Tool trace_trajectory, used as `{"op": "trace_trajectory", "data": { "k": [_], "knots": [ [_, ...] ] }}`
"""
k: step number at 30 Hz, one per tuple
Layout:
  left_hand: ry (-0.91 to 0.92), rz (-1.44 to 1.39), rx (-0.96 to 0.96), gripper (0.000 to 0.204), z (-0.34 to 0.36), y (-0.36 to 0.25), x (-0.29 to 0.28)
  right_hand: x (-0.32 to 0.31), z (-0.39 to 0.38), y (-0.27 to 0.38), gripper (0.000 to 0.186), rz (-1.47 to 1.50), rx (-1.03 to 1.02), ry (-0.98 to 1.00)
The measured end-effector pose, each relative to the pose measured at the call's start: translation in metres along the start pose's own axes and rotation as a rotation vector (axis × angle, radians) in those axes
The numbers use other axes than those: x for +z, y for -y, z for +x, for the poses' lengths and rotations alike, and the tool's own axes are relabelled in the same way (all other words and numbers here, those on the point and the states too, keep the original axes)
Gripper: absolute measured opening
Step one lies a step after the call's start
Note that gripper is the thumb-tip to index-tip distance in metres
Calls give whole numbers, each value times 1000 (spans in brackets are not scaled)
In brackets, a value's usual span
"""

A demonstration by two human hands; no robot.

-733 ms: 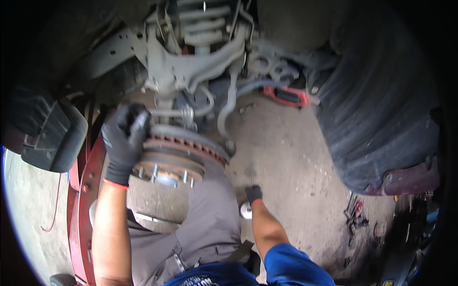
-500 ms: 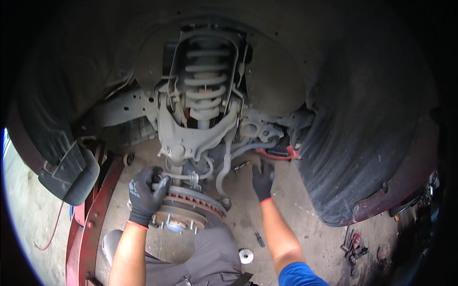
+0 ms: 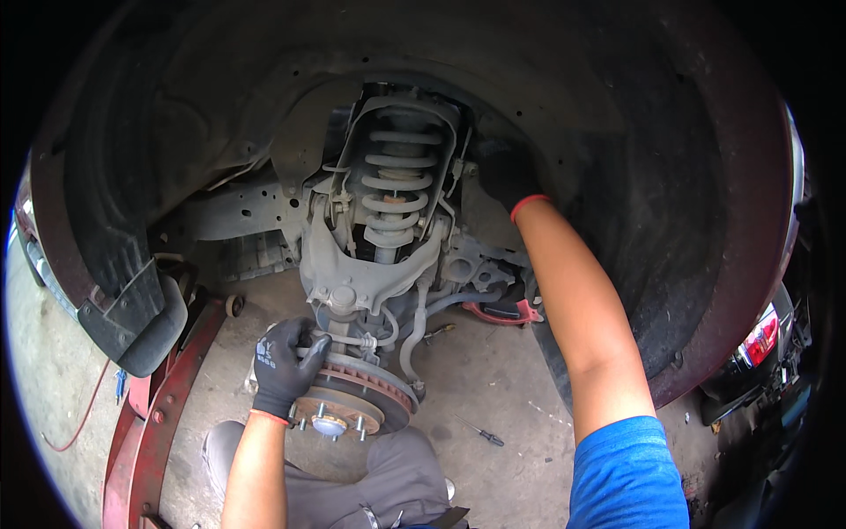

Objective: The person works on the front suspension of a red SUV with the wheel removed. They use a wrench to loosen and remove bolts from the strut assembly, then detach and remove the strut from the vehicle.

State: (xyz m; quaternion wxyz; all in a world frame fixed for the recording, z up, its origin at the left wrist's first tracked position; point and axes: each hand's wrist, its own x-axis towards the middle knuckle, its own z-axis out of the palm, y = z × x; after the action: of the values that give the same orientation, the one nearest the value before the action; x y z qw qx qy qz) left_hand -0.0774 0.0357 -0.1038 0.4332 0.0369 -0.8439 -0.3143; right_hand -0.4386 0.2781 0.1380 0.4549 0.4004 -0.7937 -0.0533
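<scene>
My left hand (image 3: 286, 366), in a black glove, is at the upper left edge of the brake rotor (image 3: 379, 383), fingers curled around something I cannot make out. Below it, the hub (image 3: 328, 425) shows several bare studs. My right hand (image 3: 507, 176), also gloved, reaches high into the dark wheel well, right of the coil spring (image 3: 397, 163); shadow hides its fingers and whatever they touch. A grey control arm (image 3: 366, 269) sits between the spring and rotor.
A red floor jack (image 3: 172, 414) stands at left beneath a black mud flap (image 3: 150, 326). A screwdriver (image 3: 485, 436) lies on the concrete floor (image 3: 520, 467). The wheel-well liner (image 3: 670, 194) curves overhead and down the right; a red object (image 3: 507, 313) is behind the suspension.
My right hand has risen from low beside the rotor into the upper right of the wheel well. My left hand stays at the rotor's edge. The view has tilted upward.
</scene>
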Motion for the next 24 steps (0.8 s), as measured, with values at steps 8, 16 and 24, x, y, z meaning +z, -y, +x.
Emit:
{"op": "trace_trajectory", "data": {
  "k": [8, 16, 24],
  "knots": [
    [-10, 4, -1, 30, -2, 1, 2, -5, -136, -23, 39, 171, 435, -53],
    [-27, -7, 16, 29, -1, 0, 5, 61, -115, -18, 38, 644, 822, 142],
    [-5, 5, 22, 25, -3, 6, 4, 75, -67, -7, 43, 540, 698, -472]
  ]
}}
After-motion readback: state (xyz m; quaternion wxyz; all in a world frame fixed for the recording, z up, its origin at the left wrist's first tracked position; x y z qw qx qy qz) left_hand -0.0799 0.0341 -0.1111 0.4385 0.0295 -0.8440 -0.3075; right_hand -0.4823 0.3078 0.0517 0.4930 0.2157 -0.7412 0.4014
